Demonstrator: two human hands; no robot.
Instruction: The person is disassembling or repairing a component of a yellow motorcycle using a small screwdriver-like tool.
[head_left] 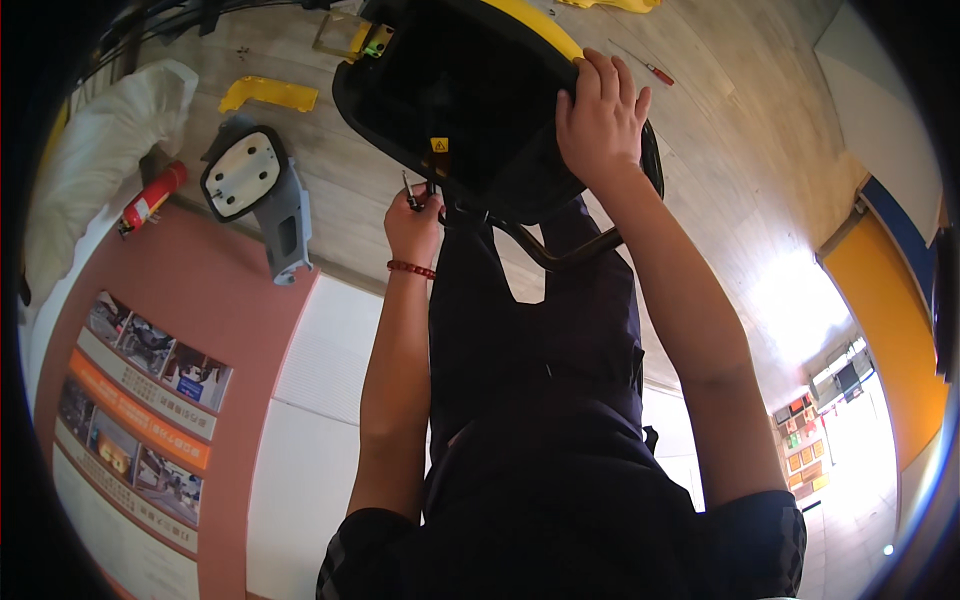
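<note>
Nearest cam: my dark shirt (540, 480) and both bare forearms, running up to the work.

1. R hand (600, 115): laid flat, fingers spread, palm down on the black shell (460, 90) of a black-and-yellow machine body. Not closed round anything; pressing on the surface only, near its right edge.
2. L hand (415, 225): curled shut round a small metal tool (410, 190), tip pointing up at the lower edge of the shell, just beside a small yellow warning sticker (439, 144). Tool type: can't tell, too small. Red bead bracelet (411, 268) on that wrist.
3. Black bent tube (560, 250) runs below the shell, btwn my two arms.
4. Shell sits at top centre, over wood-plank floor (740, 130).

Surroundings: grey bracket w/ white oval pad (255, 190) lies on floor to the left, well apart from L hand. Yellow plastic part (268, 94) above it. Red extinguisher (152, 197) further left, beside a white bag (110, 130). Red-handled screwdriver (655, 73) on floor near R hand.
</note>
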